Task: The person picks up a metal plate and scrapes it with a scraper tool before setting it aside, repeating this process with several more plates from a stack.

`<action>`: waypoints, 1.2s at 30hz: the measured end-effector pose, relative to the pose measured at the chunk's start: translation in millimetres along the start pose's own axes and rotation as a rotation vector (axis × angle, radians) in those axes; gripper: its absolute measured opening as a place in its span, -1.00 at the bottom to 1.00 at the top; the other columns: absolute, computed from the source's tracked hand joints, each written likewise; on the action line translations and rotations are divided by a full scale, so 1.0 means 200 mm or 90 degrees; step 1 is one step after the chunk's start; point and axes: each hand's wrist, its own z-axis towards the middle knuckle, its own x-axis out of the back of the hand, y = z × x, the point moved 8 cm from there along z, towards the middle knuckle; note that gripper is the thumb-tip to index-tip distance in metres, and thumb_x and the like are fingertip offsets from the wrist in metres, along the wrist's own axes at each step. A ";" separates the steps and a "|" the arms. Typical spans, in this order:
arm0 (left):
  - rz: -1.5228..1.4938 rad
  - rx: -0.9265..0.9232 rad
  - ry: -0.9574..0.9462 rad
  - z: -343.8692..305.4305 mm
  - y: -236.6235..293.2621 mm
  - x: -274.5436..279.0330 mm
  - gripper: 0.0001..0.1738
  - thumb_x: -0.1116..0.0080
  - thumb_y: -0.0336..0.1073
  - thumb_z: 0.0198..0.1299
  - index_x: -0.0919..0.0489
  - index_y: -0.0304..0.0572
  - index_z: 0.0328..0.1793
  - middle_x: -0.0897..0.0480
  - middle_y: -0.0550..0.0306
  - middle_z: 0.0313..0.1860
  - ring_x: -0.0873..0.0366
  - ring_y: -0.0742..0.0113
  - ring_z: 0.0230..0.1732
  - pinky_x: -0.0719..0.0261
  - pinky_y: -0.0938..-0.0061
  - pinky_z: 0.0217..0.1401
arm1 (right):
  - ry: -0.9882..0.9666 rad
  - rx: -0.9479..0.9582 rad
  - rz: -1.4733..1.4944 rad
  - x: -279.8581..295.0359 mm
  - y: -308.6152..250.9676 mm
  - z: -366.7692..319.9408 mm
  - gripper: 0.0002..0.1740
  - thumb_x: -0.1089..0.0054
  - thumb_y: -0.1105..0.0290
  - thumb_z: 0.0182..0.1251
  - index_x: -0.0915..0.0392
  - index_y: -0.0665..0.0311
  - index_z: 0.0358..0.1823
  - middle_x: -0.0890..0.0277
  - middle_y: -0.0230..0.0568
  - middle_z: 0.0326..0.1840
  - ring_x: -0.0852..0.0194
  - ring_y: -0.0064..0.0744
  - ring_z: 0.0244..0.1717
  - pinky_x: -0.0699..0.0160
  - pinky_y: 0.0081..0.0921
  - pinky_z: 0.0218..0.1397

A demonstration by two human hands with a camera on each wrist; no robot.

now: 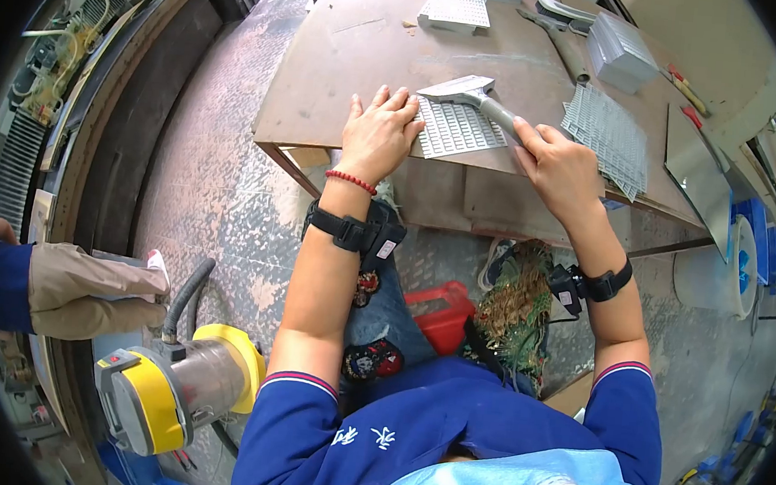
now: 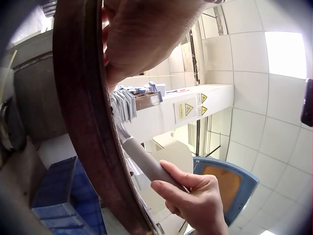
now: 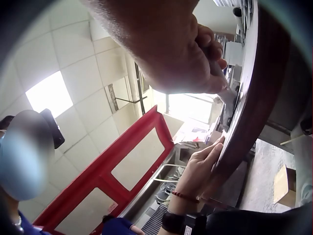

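Note:
A white perforated sheet (image 1: 462, 132) with rows of small slots lies at the table's front edge. My left hand (image 1: 382, 133) rests beside it with fingers extended, fingertips at its left edge. My right hand (image 1: 561, 170) grips the grey handle of a scraper (image 1: 498, 114). The wide, pale head of this tool overlaps the sheet's far side in the head view. In the left wrist view the right hand (image 2: 191, 196) has its fingers and thumb wrapped round the handle. The right wrist view shows the head of the scraper (image 3: 227, 105) low over the tabletop.
More perforated sheets (image 1: 608, 137) lie stacked at the table's right, with a white stack (image 1: 620, 53) behind. Another stack (image 1: 456, 11) sits at the back. A grey-handled tool (image 1: 562, 51) lies farther back. A yellow vacuum cleaner (image 1: 180, 390) stands on the floor; another person's legs (image 1: 92, 292) show left.

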 end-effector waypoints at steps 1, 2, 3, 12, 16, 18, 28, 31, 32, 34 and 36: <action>0.004 -0.002 0.001 0.00 0.00 0.00 -0.57 -0.01 -0.02 0.41 -0.58 0.00 0.27 -0.48 0.15 0.42 -0.29 0.05 0.51 -0.18 -0.25 0.48 | 0.011 0.004 0.017 -0.01 0.02 0.02 -0.61 -0.32 0.26 0.25 -0.65 0.06 0.12 -0.67 -0.24 -0.16 -0.66 -0.19 -0.36 -0.62 -0.36 -0.31; -0.002 -0.003 0.001 0.00 0.00 0.00 -0.57 -0.01 -0.03 0.41 -0.58 0.00 0.28 -0.48 0.14 0.42 -0.30 0.05 0.50 -0.18 -0.24 0.48 | 0.022 0.009 0.034 0.00 0.03 0.03 -0.61 -0.33 0.26 0.24 -0.65 0.07 0.11 -0.67 -0.23 -0.16 -0.66 -0.18 -0.34 -0.63 -0.37 -0.29; -0.009 -0.004 0.003 -0.01 0.00 0.00 -0.57 -0.01 -0.03 0.41 -0.57 0.00 0.28 -0.48 0.14 0.42 -0.30 0.04 0.50 -0.18 -0.24 0.48 | 0.046 0.014 0.058 0.03 0.05 0.02 -0.62 -0.32 0.26 0.24 -0.66 0.07 0.10 -0.65 -0.26 -0.21 -0.65 -0.20 -0.37 -0.61 -0.36 -0.32; -0.038 0.009 -0.022 0.01 -0.02 0.02 -0.60 0.04 -0.06 0.45 -0.57 0.03 0.29 -0.48 0.15 0.42 -0.30 0.00 0.50 -0.12 -0.27 0.50 | 0.016 0.145 0.177 0.24 0.13 -0.28 -0.57 -0.43 0.37 0.11 -0.66 0.09 0.07 -0.66 -0.32 -0.19 -0.62 -0.29 -0.38 -0.60 -0.44 -0.32; -0.035 0.011 -0.026 0.01 -0.02 0.02 -0.60 0.04 -0.07 0.45 -0.58 0.04 0.30 -0.48 0.15 0.42 -0.29 0.00 0.51 -0.11 -0.27 0.51 | 0.018 0.165 0.144 0.22 0.12 -0.29 -0.57 -0.44 0.34 0.10 -0.67 0.07 0.06 -0.65 -0.31 -0.17 -0.62 -0.31 -0.38 -0.59 -0.43 -0.34; -0.039 0.009 -0.025 0.01 -0.02 0.02 -0.60 0.03 -0.07 0.45 -0.58 0.05 0.30 -0.48 0.15 0.42 -0.29 0.00 0.51 -0.11 -0.26 0.51 | 0.014 0.169 0.129 0.21 0.10 -0.26 -0.57 -0.44 0.34 0.09 -0.67 0.06 0.06 -0.65 -0.31 -0.15 -0.62 -0.31 -0.38 -0.59 -0.42 -0.36; -0.049 0.020 -0.036 0.01 -0.02 0.02 -0.59 0.04 -0.07 0.45 -0.58 0.05 0.31 -0.46 0.15 0.44 -0.27 0.01 0.52 -0.07 -0.26 0.53 | 0.020 0.172 0.096 0.20 0.03 -0.21 -0.58 -0.43 0.34 0.07 -0.67 0.07 0.03 -0.64 -0.31 -0.18 -0.61 -0.33 -0.42 -0.59 -0.42 -0.39; -0.048 0.019 -0.041 0.01 -0.02 0.02 -0.59 0.05 -0.07 0.45 -0.57 0.04 0.31 -0.46 0.15 0.44 -0.26 0.02 0.53 -0.06 -0.26 0.53 | 0.022 0.166 0.089 0.21 0.01 -0.21 -0.58 -0.43 0.35 0.07 -0.67 0.08 0.03 -0.63 -0.31 -0.18 -0.60 -0.32 -0.43 -0.59 -0.41 -0.39; -0.048 0.020 -0.045 0.01 -0.02 0.02 -0.59 0.05 -0.07 0.45 -0.57 0.04 0.31 -0.46 0.15 0.44 -0.26 0.01 0.53 -0.06 -0.26 0.53 | 0.027 0.166 0.083 0.21 0.00 -0.22 -0.58 -0.43 0.35 0.07 -0.67 0.08 0.04 -0.63 -0.30 -0.18 -0.60 -0.32 -0.44 -0.58 -0.41 -0.40; -0.049 0.020 -0.047 0.01 -0.02 0.02 -0.58 0.05 -0.07 0.46 -0.57 0.03 0.32 -0.46 0.15 0.44 -0.26 0.01 0.53 -0.06 -0.26 0.53 | 0.032 0.163 0.074 0.21 -0.02 -0.23 -0.58 -0.42 0.36 0.07 -0.67 0.09 0.04 -0.62 -0.29 -0.19 -0.59 -0.32 -0.44 -0.57 -0.41 -0.41; -0.049 0.020 -0.045 0.01 -0.02 0.01 -0.58 0.05 -0.07 0.46 -0.57 0.03 0.31 -0.46 0.15 0.44 -0.26 0.01 0.52 -0.06 -0.26 0.53 | 0.031 0.155 0.067 0.21 -0.04 -0.23 -0.57 -0.42 0.37 0.08 -0.67 0.10 0.05 -0.62 -0.28 -0.19 -0.59 -0.33 -0.45 -0.57 -0.42 -0.42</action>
